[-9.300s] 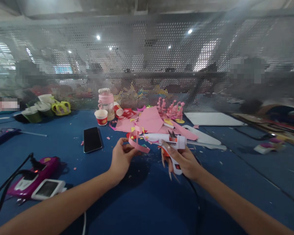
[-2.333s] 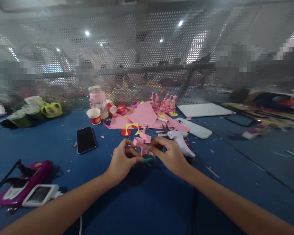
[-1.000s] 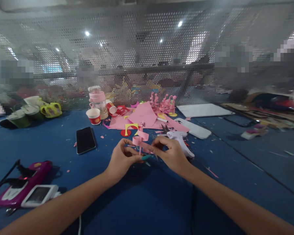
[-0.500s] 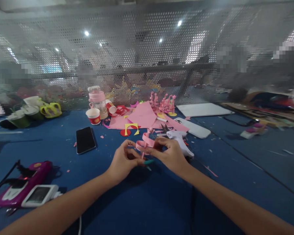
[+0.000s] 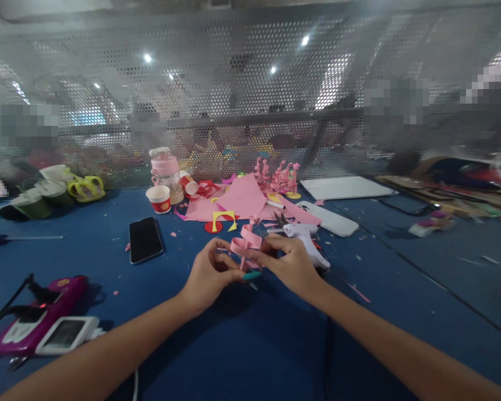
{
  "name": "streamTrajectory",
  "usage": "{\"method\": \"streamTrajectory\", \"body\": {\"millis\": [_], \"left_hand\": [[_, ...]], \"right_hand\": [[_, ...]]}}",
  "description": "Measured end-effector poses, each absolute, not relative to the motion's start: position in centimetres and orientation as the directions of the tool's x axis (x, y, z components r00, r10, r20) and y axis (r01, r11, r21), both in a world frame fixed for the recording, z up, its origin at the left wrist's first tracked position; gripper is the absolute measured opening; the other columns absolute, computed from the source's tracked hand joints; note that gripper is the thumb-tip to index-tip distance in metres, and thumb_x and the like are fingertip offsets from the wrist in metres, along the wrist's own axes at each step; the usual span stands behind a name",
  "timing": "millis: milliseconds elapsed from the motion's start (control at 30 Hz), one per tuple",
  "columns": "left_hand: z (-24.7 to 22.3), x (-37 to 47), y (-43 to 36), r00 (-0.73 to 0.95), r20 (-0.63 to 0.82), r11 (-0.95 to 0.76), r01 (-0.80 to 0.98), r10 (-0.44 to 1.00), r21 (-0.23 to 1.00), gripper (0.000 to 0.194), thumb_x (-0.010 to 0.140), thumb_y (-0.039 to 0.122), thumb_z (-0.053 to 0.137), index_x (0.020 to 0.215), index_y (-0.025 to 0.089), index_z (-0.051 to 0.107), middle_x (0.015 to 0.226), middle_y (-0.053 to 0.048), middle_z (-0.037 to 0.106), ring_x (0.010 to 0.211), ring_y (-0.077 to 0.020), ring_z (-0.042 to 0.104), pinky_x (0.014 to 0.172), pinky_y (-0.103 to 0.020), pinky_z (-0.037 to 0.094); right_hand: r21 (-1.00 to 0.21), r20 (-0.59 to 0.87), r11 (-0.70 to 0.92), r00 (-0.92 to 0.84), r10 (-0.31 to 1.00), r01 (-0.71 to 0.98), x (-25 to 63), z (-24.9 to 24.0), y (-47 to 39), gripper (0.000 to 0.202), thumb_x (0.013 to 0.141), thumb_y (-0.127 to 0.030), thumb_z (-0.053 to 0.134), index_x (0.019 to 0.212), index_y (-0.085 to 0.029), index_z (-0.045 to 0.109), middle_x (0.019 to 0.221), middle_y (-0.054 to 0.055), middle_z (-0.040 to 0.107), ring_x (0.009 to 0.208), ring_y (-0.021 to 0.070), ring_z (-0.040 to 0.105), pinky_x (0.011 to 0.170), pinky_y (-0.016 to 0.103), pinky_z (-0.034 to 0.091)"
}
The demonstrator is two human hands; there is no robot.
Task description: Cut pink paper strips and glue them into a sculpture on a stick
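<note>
Between my two hands stands a pink paper spiral [image 5: 247,243], curled around a thin upright pink stick, with a small teal base [image 5: 251,275] at its foot. My left hand [image 5: 212,273] pinches the teal base from the left with thumb and fingertips. From the right, my right hand [image 5: 290,264] has its thumb and forefinger closed on the lower curl of the spiral. Just behind my right hand lie a white glue gun [image 5: 307,239] and dark-tipped scissors [image 5: 280,220]. Several similar pink spiral pieces [image 5: 281,177] stand at the back.
Pink paper sheets [image 5: 242,196], a paper cup [image 5: 158,199] and a bottle [image 5: 167,172] are behind. A black phone [image 5: 146,239] and a purple power strip [image 5: 56,306] lie left. A white phone [image 5: 334,220] lies right; a perforated screen [image 5: 234,83] stands behind.
The pink spiral has shifted slightly and its curls look more spread out. Both hands keep their hold. At the far left edge, a dark object with a thin rod has come into view.
</note>
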State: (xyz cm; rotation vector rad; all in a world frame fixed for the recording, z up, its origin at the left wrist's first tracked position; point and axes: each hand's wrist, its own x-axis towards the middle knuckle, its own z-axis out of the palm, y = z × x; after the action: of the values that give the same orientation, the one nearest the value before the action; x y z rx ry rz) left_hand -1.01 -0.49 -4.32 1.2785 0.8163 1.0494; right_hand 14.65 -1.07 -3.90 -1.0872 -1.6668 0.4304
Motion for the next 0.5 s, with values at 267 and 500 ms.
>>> {"method": "streamTrajectory", "body": {"millis": [267,500], "left_hand": [[-4.33,-1.05,-0.45,0.334,0.077,-0.037,-0.123,0.940,0.992,0.038,0.049,0.011,0.074,0.076,0.016,0.047,0.048,0.006,0.062,0.046,-0.0103,0.060,0.050,-0.020,0.047],[-4.38,-1.10,-0.42,0.329,0.060,-0.025,-0.108,0.943,0.994,0.039,0.050,0.010,0.073,0.077,0.017,0.046,0.050,0.005,0.063,0.047,-0.0113,0.061,0.051,-0.020,0.047]], "right_hand": [[-0.750,0.536,0.495,-0.033,0.843,0.439,14.66,-3.81,-1.03,0.044,0.067,-0.048,0.060,0.040,-0.016,0.047,0.040,-0.003,0.044,0.043,0.0079,0.038,0.042,0.021,0.031],[-0.820,0.436,0.397,0.000,0.900,0.411,14.46,-3.58,-1.25,0.042,0.063,-0.045,0.065,0.040,-0.016,0.045,0.040,-0.005,0.038,0.042,0.0064,0.033,0.042,0.021,0.029]]}}
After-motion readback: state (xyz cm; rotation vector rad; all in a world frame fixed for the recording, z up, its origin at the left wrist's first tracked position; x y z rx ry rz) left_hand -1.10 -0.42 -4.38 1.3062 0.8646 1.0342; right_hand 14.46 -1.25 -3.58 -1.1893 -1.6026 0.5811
